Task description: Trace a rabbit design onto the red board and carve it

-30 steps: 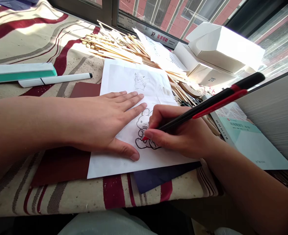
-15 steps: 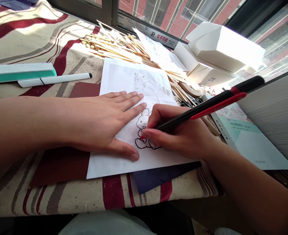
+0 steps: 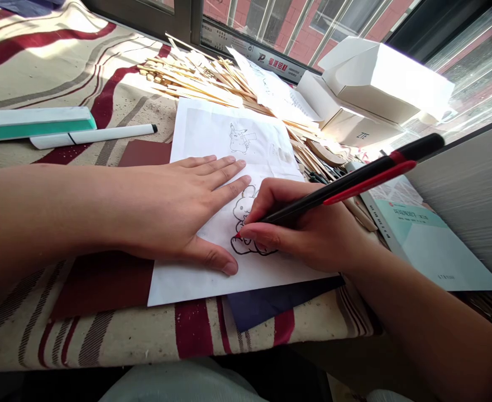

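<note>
Pen [image 3: 354,177], in the head view: long, black and red, slanting over the white paper [image 3: 199,285], back end up and to the right. Red tip [image 3: 238,235] down by the foot of a round-eared animal drawing [image 3: 241,209]. Seemingly touching the paper, but too small to be sure. Pinched near the tip by the thumb and bent fingers of the right hand [image 3: 316,229]. Strength of the squeeze: cannot tell.

Probably light, hard and smooth, maybe a bit slippery. Best held low, just above the tip, for small, careful lines. Likely tough along the barrel, but perhaps easy to squash at the tip with too much push.

In the same view, the paper: flat under the left hand [image 3: 187,206], with palm down, fingers spread and thumb out to the side. Probably very light, thin and floppy, quick to slide, crease or tear. Best pressed flat close beside the drawing, not pulled by one edge. Underneath, a brown sheet [image 3: 107,279] sticking out to the left and a dark blue sheet [image 3: 266,307] at the near edge, both on a striped cloth [image 3: 145,340], perhaps soft to press on.
</note>
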`<state>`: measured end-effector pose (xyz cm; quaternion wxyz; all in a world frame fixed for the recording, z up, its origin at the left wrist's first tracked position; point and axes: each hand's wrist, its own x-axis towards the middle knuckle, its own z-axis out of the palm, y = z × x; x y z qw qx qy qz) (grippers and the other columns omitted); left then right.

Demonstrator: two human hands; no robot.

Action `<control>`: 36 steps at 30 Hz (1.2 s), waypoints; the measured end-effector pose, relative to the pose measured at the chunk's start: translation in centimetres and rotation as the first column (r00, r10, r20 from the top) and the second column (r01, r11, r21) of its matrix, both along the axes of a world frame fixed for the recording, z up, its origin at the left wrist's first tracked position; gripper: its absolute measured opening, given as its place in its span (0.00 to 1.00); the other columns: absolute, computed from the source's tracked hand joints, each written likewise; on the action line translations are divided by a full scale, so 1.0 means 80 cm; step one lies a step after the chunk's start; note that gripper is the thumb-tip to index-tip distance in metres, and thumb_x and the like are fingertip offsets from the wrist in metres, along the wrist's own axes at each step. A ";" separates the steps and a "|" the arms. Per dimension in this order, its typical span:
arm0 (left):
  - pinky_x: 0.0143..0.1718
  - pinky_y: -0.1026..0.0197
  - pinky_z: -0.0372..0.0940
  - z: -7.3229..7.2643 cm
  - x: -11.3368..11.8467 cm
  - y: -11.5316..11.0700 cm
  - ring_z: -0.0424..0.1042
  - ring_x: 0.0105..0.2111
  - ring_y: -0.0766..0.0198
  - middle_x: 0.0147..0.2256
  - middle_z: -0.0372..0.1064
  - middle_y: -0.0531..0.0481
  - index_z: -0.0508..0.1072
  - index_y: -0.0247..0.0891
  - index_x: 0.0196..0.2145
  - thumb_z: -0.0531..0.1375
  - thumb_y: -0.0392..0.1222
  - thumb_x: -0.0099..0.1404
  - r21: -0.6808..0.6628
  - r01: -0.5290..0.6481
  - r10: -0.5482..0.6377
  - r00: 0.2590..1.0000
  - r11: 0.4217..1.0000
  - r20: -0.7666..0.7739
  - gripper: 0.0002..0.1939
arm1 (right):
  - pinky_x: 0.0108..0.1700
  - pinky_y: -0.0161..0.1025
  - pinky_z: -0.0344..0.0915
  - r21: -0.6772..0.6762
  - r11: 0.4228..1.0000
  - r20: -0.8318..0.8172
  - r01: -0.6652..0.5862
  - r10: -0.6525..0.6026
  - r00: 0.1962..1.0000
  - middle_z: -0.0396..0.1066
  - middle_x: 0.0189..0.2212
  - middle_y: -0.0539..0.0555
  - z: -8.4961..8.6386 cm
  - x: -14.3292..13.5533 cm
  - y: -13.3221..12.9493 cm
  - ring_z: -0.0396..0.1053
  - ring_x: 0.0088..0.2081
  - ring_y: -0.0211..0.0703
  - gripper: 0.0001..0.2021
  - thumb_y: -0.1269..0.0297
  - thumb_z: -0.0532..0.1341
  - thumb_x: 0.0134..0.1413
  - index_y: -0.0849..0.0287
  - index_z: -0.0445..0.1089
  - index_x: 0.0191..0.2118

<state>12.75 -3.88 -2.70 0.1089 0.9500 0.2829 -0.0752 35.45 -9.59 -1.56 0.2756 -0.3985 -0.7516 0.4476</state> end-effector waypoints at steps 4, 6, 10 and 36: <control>0.79 0.41 0.39 -0.001 0.000 0.000 0.38 0.80 0.33 0.80 0.29 0.35 0.51 0.31 0.80 0.54 0.85 0.61 -0.003 0.008 -0.008 1.000 1.000 0.030 0.66 | 0.29 0.33 0.70 -0.047 0.999 0.001 0.004 -0.004 1.000 0.76 0.27 0.47 0.002 -0.001 -0.003 0.70 0.26 0.34 0.15 0.59 0.78 0.57 0.57 0.72 0.32; 0.79 0.40 0.40 -0.002 0.000 0.000 0.37 0.80 0.33 0.80 0.30 0.34 0.50 0.31 0.80 0.54 0.85 0.62 0.004 0.014 -0.014 0.999 1.000 0.032 0.66 | 0.30 0.33 0.71 -0.056 0.998 0.010 0.004 -0.003 1.000 0.76 0.27 0.47 0.003 -0.001 -0.004 0.71 0.27 0.34 0.15 0.59 0.78 0.57 0.57 0.73 0.33; 0.79 0.41 0.39 -0.002 -0.001 0.001 0.36 0.80 0.37 0.81 0.30 0.36 0.50 0.36 0.80 0.52 0.86 0.61 0.016 0.009 -0.009 1.000 1.000 0.013 0.65 | 0.29 0.32 0.70 -0.065 0.998 -0.016 -0.010 0.009 1.000 0.76 0.26 0.47 0.001 -0.001 -0.002 0.71 0.26 0.34 0.15 0.59 0.78 0.58 0.58 0.73 0.33; 0.79 0.41 0.37 -0.001 -0.001 0.000 0.35 0.80 0.35 0.80 0.26 0.36 0.49 0.32 0.80 0.51 0.86 0.61 0.000 0.000 0.000 1.000 1.000 -0.003 0.67 | 0.29 0.31 0.70 -0.017 1.000 -0.026 -0.002 0.001 1.000 0.75 0.26 0.45 -0.002 -0.001 -0.002 0.70 0.26 0.32 0.14 0.66 0.77 0.58 0.58 0.71 0.32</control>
